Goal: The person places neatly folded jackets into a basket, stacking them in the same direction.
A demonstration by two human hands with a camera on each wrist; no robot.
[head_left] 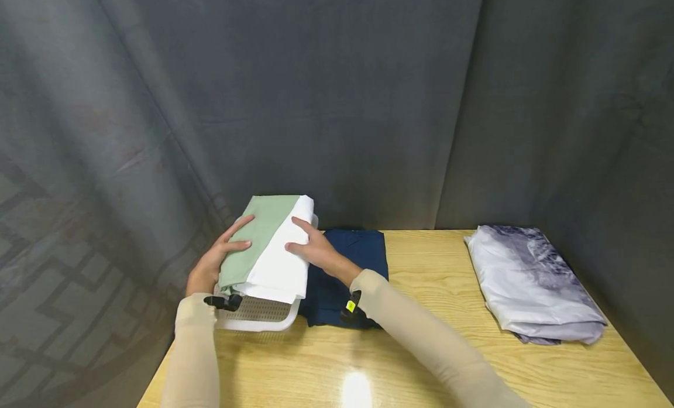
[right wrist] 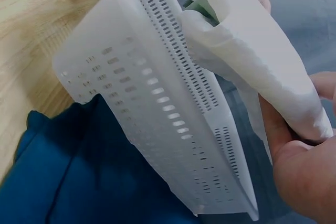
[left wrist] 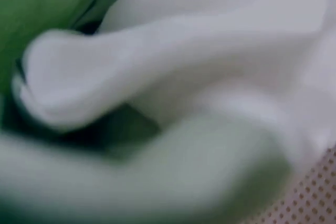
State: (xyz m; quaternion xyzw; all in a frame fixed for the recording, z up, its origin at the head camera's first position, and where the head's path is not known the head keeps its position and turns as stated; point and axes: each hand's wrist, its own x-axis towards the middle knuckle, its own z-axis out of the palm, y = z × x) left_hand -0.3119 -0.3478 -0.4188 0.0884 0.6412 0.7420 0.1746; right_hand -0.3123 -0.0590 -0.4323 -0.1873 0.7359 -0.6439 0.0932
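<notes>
A folded green-and-white cloth (head_left: 276, 244) is held above a white perforated basket (head_left: 258, 325), which it largely covers in the head view. My left hand (head_left: 212, 264) grips the cloth's left side, with some fingers on the green part. On the white right side, my right hand (head_left: 323, 253) holds the edge; the right wrist view shows fingers and thumb (right wrist: 302, 174) around the folded layers. In the left wrist view, blurred white and green folds (left wrist: 173, 66) fill most of the picture, and the left hand cannot be made out there.
A folded navy cloth (head_left: 358, 250) lies on the wooden table (head_left: 421, 267) against the basket's right side. Farther right is a folded white-and-purple patterned cloth (head_left: 532, 285). Grey curtains (head_left: 326, 103) hang behind the table and along both sides.
</notes>
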